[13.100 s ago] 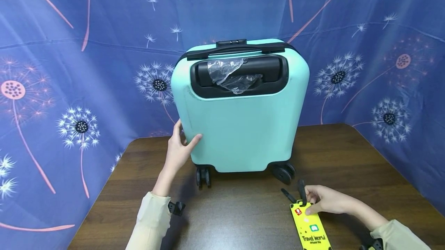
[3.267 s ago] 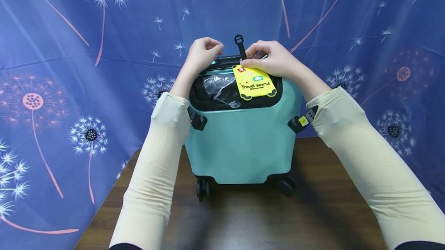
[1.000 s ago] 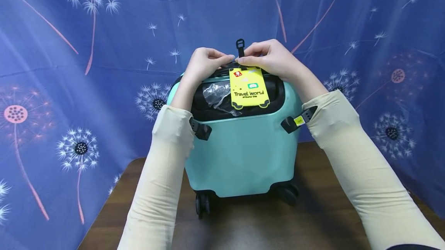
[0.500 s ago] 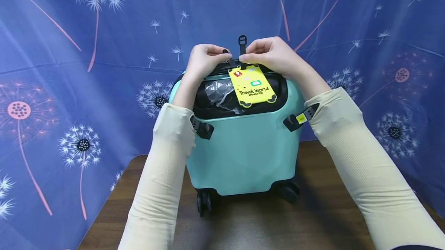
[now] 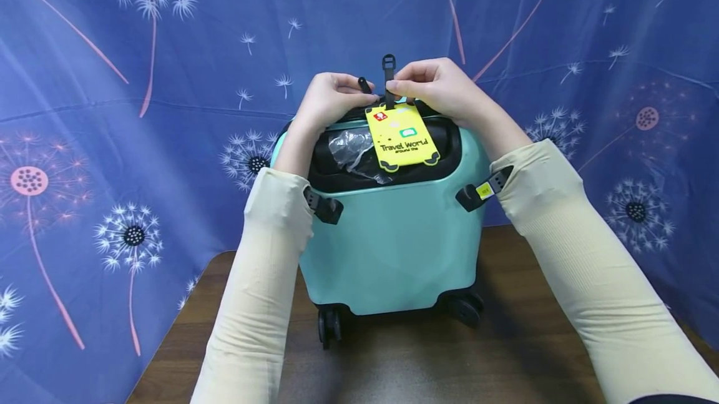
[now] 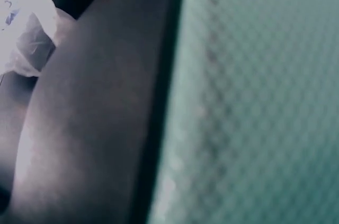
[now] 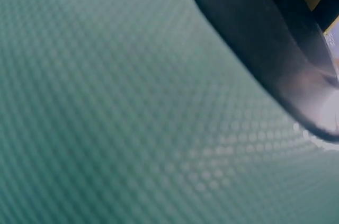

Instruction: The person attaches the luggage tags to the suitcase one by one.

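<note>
At twelve o'clock on the teal suitcase, the yellow tag lies over the handle recess. The right hand, at one o'clock, has its grip clamped on the buckle strap, apparently to steady it upright. At eleven, the left hand pinches a black strap end, seemingly to hold it apart. The suitcase stands on wheels on the bench, probably leaving both hands free.
</note>
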Available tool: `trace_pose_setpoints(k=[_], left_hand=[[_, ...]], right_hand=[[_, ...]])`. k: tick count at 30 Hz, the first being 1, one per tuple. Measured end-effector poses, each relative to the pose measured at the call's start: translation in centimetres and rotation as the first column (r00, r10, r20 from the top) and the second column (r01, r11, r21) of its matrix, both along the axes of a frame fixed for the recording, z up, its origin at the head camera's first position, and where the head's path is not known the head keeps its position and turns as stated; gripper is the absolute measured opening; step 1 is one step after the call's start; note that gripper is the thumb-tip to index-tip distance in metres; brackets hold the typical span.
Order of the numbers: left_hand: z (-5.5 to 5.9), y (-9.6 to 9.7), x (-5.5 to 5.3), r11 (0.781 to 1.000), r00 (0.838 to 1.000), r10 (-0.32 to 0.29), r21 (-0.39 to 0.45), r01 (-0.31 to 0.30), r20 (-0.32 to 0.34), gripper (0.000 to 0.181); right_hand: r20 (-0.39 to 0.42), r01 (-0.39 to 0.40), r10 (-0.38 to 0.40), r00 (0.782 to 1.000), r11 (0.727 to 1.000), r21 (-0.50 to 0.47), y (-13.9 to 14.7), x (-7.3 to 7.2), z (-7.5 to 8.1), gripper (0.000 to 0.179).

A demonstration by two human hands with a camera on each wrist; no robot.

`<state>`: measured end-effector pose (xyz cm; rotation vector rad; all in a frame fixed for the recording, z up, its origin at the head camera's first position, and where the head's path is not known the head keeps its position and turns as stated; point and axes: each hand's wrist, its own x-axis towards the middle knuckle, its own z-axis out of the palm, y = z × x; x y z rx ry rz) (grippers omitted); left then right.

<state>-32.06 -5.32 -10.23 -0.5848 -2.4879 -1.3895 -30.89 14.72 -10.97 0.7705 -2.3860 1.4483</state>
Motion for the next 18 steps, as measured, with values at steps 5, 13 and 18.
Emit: trace_pose_setpoints(k=[5,13,18], left_hand=[[-0.1,0.1,-0.2,0.999,0.999,-0.026,-0.044,0.025,-0.031,0.027],[-0.1,0.3,-0.3,0.985,0.998,-0.049,-0.164,0.043,-0.034,0.032],[-0.1,0.3,0.0,0.981,0.998,-0.056,-0.187,0.050,-0.026,0.032]], right_hand=[[-0.030,0.008,-0.007,1.000,0.999,0.032,0.0,0.1,0.1,0.023],[-0.037,0.047,-0.041,0.998,0.985,0.169,-0.3,0.2,0.7,0.028],[-0.064,0.045,-0.031,0.997,0.973,0.225,-0.5,-0.1,1.4,0.029]])
